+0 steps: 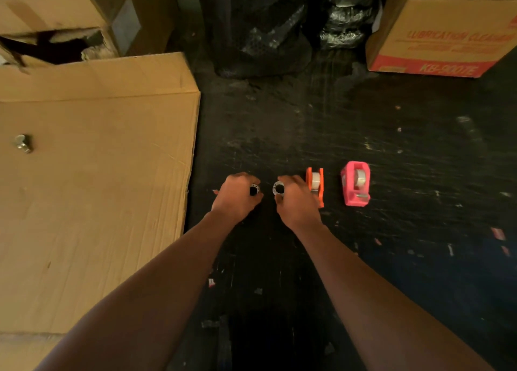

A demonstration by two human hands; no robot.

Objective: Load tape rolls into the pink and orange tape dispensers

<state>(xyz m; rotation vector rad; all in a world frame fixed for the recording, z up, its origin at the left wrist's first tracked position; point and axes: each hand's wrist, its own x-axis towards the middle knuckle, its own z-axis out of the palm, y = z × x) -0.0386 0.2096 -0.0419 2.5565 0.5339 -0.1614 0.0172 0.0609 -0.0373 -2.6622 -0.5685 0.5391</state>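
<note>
Hands (237,196) (298,200) each pinch a small ring (254,189) (278,188) beside orange (315,185) and pink dispensers (355,187) (both seemingly loaded); a loosened pinch could drop one onto the dark floor (391,147).

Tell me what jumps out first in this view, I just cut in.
The pink tape dispenser and orange tape dispenser glow against the dark floor, side by side right of centre, each with a tape roll seated. Just left of them, the right hand holds a small white ring and the left hand a small dark piece. Big cardboard boxes fill the left.
</note>
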